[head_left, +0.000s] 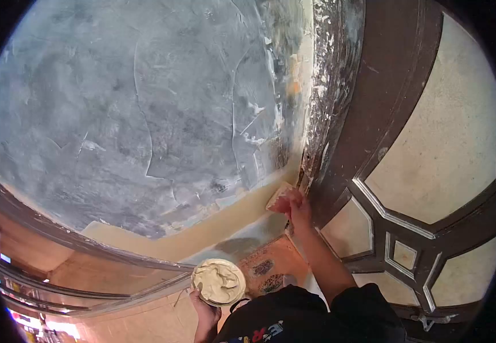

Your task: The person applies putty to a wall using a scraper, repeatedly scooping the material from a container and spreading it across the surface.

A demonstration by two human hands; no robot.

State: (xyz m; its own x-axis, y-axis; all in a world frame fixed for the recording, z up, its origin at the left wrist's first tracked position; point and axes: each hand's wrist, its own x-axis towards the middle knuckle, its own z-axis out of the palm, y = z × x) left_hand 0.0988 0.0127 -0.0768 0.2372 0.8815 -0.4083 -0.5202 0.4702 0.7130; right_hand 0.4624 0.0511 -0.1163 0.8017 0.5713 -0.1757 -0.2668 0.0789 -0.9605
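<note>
My right hand (298, 208) is closed around a putty knife (279, 196), whose wide blade is close to or against the wall at its lower right corner. Below it, my left hand (204, 311) grips a round tub (237, 298) from the side. Thick cream-coloured putty (218, 280) with swirled ridges fills the tub. A smooth cream band of putty (185, 242) runs along the bottom of the grey-blue wall (185, 114) and up into the corner. The blade's exact contact with the wall is hard to make out.
To the right stands a dark brown door (397, 74) with pale panels and a handle (428, 320). Its frame (331, 74) is spattered white. An orange, stained patch (279, 260) lies below the wall. Wooden trim (59, 231) borders the left, above pale floor tiles (128, 323).
</note>
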